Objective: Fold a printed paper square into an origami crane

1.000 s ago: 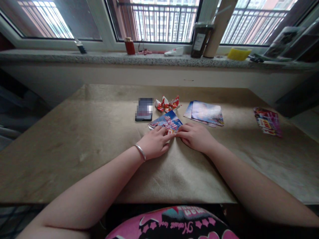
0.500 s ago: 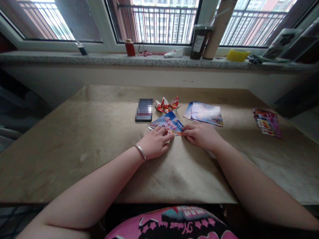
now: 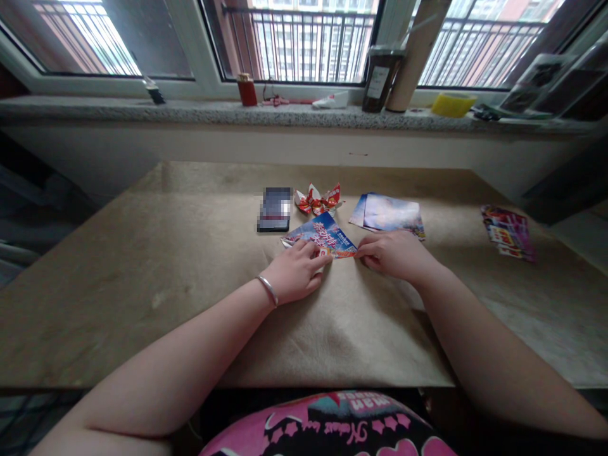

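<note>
A blue printed sheet of paper [image 3: 327,231], folded into a triangle with its point away from me, lies flat on the table. My left hand [image 3: 297,272], a silver bangle on its wrist, rests on the sheet's near left part with fingers stretched out, hiding some of the print. At the right corner, my right hand [image 3: 396,256] has its thumb and fingers closed in a pinch on the paper's tip. Just beyond the sheet sits a red and white folded paper piece [image 3: 318,200].
A dark phone-like device [image 3: 275,209], partly pixelated, lies left of the folded piece. Blue printed sheets [image 3: 392,212] lie beyond my right hand. Red and purple printed papers [image 3: 508,233] are far right on the table [image 3: 156,304]. The windowsill [image 3: 199,113] holds bottles and small items.
My right hand has slid a little to the right, to the tip of the sheet's right corner, uncovering more print. My left hand stays in place.
</note>
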`<state>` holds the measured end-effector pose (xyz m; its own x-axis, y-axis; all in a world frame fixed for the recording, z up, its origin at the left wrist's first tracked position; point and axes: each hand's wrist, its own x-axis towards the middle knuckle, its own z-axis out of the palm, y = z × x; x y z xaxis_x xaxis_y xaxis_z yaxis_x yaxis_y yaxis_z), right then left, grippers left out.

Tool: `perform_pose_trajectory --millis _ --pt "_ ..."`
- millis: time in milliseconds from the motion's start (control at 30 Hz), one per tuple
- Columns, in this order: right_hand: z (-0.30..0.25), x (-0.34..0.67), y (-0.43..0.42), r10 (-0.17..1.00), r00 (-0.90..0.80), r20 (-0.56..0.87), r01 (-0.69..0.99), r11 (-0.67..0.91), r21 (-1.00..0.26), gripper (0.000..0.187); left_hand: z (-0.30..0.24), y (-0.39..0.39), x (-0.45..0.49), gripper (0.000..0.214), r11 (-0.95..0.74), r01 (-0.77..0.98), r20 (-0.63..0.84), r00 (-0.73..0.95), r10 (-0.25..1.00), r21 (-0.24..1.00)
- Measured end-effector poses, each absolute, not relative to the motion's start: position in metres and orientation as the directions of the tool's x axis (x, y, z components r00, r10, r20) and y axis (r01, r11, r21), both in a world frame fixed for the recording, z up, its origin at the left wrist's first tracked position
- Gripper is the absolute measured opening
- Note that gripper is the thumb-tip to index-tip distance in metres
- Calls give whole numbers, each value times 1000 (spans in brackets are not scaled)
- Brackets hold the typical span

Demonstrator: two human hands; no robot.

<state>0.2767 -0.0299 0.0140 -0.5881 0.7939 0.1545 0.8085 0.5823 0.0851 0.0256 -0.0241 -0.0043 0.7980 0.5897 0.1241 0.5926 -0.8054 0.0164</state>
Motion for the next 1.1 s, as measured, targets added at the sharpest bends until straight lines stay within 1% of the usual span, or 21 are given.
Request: perform_pose_trajectory --millis 300,433,733,800,900,1033,1100 --pt "11 289 -25 817 -565 119 825 561 64 25 -5 -24 25 38 -808 590 127 801 585 3" --pt "13 294 -25 805 -586 90 810 584 55 26 -7 -23 24 37 -809 588 129 802 583 1" --pt "15 291 -29 812 -579 67 815 575 71 26 -4 -24 25 38 -807 590 127 802 583 -20" --pt "14 288 -31 818 -569 86 822 562 91 24 -4 -24 25 37 -810 586 130 805 579 -20" --pt "11 280 -35 808 -566 162 824 557 103 23 -5 -22 24 38 -814 581 141 807 573 -13" --pt "2 267 -36 740 -625 249 768 639 30 28 -8 -20 23 38 -814 581 155 803 575 8" --pt "-2 261 -34 711 -659 244 736 676 18 29 -9 -19 23 39 -815 579 165 802 574 20"
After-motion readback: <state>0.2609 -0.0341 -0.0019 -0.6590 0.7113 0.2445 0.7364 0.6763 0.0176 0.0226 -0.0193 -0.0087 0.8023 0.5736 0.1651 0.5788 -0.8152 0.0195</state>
